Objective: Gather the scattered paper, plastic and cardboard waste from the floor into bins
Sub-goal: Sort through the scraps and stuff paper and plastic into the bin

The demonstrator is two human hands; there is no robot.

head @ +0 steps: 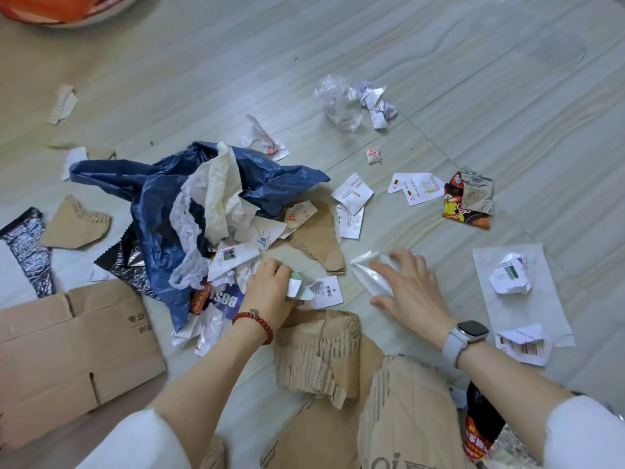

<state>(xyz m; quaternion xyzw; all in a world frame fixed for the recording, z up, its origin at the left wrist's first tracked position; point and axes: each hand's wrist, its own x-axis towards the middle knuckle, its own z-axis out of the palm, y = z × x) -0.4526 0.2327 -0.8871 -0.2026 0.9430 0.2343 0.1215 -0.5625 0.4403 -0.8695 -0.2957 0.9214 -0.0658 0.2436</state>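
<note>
Torn cardboard (318, 353) lies nearest, on the floor (473, 79) below both wrists. Her left hand (267, 286) pinches a crumpled paper scrap (297, 282), likely collecting; her right hand (406, 286), fingers spread, presses on clear plastic (368, 272) to gather it. No bin clearly shows.

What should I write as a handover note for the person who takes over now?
Left hand: shut on a small folded paper.
Right hand: open, fingers spread on a clear plastic piece, not yet gripped.
Waste: blue bag heaped with scraps at centre; cardboard at left and near the knees; snack wrapper and paper ball at right.
Done: nothing visibly binned; no bin identified.
Left: nearly everything.
</note>
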